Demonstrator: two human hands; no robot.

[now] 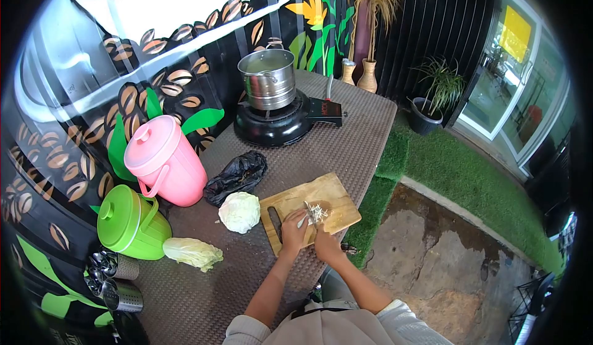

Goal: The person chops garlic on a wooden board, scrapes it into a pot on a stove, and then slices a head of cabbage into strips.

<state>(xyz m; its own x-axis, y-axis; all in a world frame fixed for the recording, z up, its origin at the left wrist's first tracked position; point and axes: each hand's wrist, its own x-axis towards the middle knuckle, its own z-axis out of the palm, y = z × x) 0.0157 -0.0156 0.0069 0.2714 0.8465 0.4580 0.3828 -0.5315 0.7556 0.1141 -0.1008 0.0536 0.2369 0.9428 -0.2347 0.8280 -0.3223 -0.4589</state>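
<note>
A wooden cutting board point(343, 206) lies at the near right edge of the table. Over its near side, my left hand point(293, 229) is closed on a small pale vegetable piece point(302, 222), pressing it to the wood. My right hand point(327, 246) is closed at the board's near edge, around what looks like a knife; its handle is hidden and the blade barely shows. Just beyond both hands lies a little heap of thin whitish shreds point(318, 211). A round cabbage point(239, 212) sits left of the board, and a napa cabbage point(193, 253) lies further left.
A steel pot point(267, 79) stands on a black portable gas stove point(272, 126) at the back. A black plastic bag point(238, 177), a pink lidded jug point(167, 159) and a green one point(133, 224) stand along the wall side. Metal cutlery holders point(122, 294) are at near left.
</note>
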